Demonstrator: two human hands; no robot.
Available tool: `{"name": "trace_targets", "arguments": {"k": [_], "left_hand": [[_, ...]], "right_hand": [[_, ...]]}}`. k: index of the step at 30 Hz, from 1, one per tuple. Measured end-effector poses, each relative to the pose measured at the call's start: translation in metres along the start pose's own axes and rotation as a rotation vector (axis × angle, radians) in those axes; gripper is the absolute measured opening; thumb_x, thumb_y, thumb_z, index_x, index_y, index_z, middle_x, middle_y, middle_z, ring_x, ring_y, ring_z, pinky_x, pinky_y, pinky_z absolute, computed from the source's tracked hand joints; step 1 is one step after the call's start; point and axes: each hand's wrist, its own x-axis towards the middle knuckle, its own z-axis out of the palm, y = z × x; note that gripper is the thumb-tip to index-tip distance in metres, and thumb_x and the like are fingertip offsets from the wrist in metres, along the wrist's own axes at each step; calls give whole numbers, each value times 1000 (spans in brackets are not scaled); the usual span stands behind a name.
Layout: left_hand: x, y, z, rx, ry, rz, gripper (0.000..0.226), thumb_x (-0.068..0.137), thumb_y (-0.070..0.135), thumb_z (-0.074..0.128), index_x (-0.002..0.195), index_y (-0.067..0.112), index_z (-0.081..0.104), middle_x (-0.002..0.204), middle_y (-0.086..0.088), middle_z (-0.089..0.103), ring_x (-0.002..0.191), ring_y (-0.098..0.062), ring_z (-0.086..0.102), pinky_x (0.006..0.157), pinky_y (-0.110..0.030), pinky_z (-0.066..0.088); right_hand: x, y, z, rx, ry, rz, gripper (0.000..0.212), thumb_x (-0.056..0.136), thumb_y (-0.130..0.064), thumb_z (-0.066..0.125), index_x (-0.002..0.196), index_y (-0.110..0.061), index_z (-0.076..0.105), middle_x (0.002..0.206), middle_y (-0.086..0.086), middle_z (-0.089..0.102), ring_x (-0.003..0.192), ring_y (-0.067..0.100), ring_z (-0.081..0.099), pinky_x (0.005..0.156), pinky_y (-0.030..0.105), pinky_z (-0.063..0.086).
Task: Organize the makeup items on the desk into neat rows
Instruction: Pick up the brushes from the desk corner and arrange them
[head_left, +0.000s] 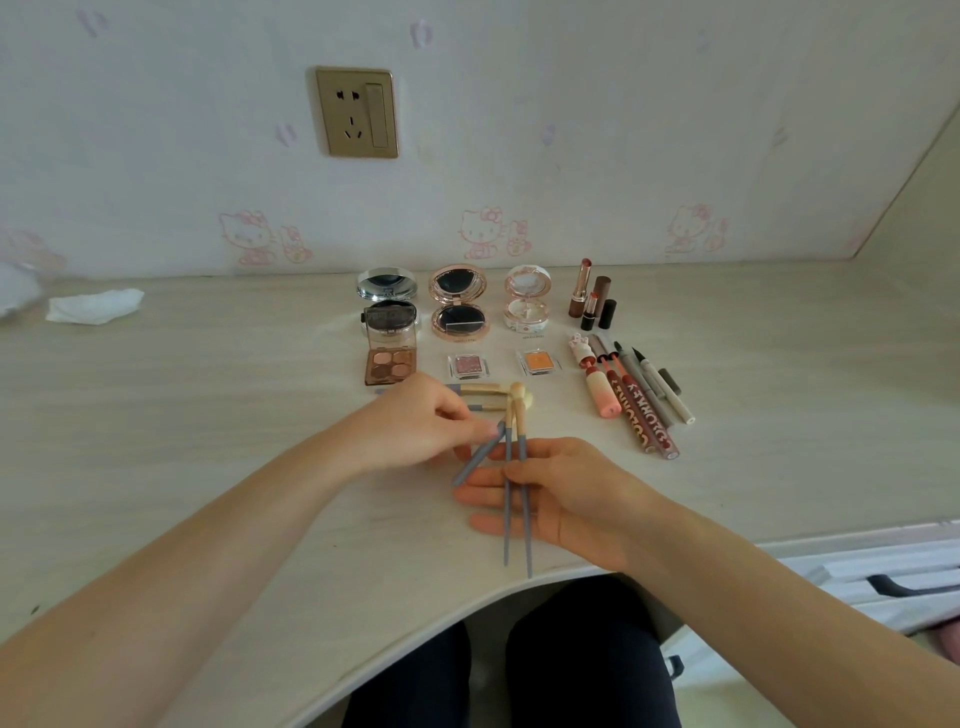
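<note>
My right hand (566, 493) holds two grey-handled makeup brushes (525, 499) between thumb and fingers, bristles pointing away from me. My left hand (415, 423) pinches a third grey-handled brush (475, 460) that leans against the other two. Two more brushes (480, 388) lie sideways on the desk just behind my left hand. Behind them sit three open round compacts (460, 304), a four-pan eyeshadow palette (390, 358) and two small single pans (539, 362). Lipsticks (592, 296) stand at the back right, with lip glosses and pens (634, 395) lying in a row in front.
A crumpled white tissue (96, 306) lies at the back left of the pale wooden desk (234, 415). A wall socket (357, 111) sits above. The desk's curved front edge (467, 603) runs over my legs, with drawers (883, 577) at the right.
</note>
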Motion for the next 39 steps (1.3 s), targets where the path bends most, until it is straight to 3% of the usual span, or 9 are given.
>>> {"name": "trace_targets", "arguments": {"k": [8, 13, 17, 22, 25, 29, 32, 35, 39], "left_hand": [[-2, 1, -2, -97, -32, -77, 12, 84, 22, 70, 80, 13, 78, 71, 2, 72, 53, 0, 56, 50, -10, 41], [-1, -10, -17, 122, 28, -37, 6, 82, 23, 71, 79, 21, 76, 72, 8, 71, 72, -5, 64, 67, -12, 48], [2, -20, -26, 232, 47, -13, 5, 83, 24, 71, 86, 22, 75, 78, 12, 65, 73, 3, 56, 56, 0, 37], [4, -30, -28, 297, 66, 23, 9, 83, 26, 70, 90, 23, 75, 86, 12, 68, 72, 8, 55, 59, -1, 37], [0, -33, -28, 323, 96, 36, 11, 84, 28, 69, 94, 26, 74, 82, 17, 61, 68, 7, 52, 57, -6, 35], [-6, -37, -25, 363, 110, 102, 14, 87, 27, 67, 100, 25, 73, 86, 12, 61, 75, -7, 55, 66, -15, 42], [-11, -44, -20, 357, 166, 174, 21, 85, 27, 70, 106, 25, 71, 93, 8, 61, 84, -13, 57, 80, -31, 48], [-19, -54, -18, 370, 229, 271, 33, 82, 29, 72, 115, 27, 67, 102, 11, 57, 95, -7, 50, 85, -25, 42], [-30, -70, -20, 398, 276, 348, 29, 81, 26, 74, 110, 25, 69, 107, 14, 55, 103, -5, 45, 92, -25, 39]], "right_hand": [[-2, 4, 2, 125, 18, -27, 18, 98, 2, 39, 113, 0, 48, 104, 30, 67, 94, 39, 69, 81, 53, 55], [1, 4, 8, 249, 17, 54, 10, 98, 2, 39, 100, -2, 48, 109, 33, 63, 101, 43, 64, 79, 57, 52], [7, -2, 14, 290, -25, 92, 22, 98, -3, 39, 115, 7, 48, 120, 33, 57, 109, 44, 59, 83, 53, 51], [6, -9, 18, 263, -58, 94, 50, 96, -9, 44, 138, 14, 30, 134, 33, 46, 120, 44, 51, 95, 50, 47], [5, -9, 14, 220, -47, 45, 43, 96, -6, 45, 134, 11, 36, 127, 34, 51, 113, 44, 57, 91, 47, 51], [7, -9, 6, -169, 84, -155, 21, 93, -1, 51, 112, 0, 61, 107, 19, 69, 98, 28, 69, 88, 37, 56], [16, -9, -8, -885, 298, -518, 18, 93, -10, 54, 101, -20, 67, 101, 2, 69, 94, 15, 65, 85, 30, 55], [29, -4, -24, -1444, 340, -941, 19, 91, -14, 59, 108, -16, 67, 108, 1, 62, 101, 21, 55, 86, 30, 48], [45, 0, -34, -1693, 301, -1078, 30, 87, -27, 56, 111, -13, 67, 118, 8, 60, 112, 34, 50, 91, 42, 47]]}}
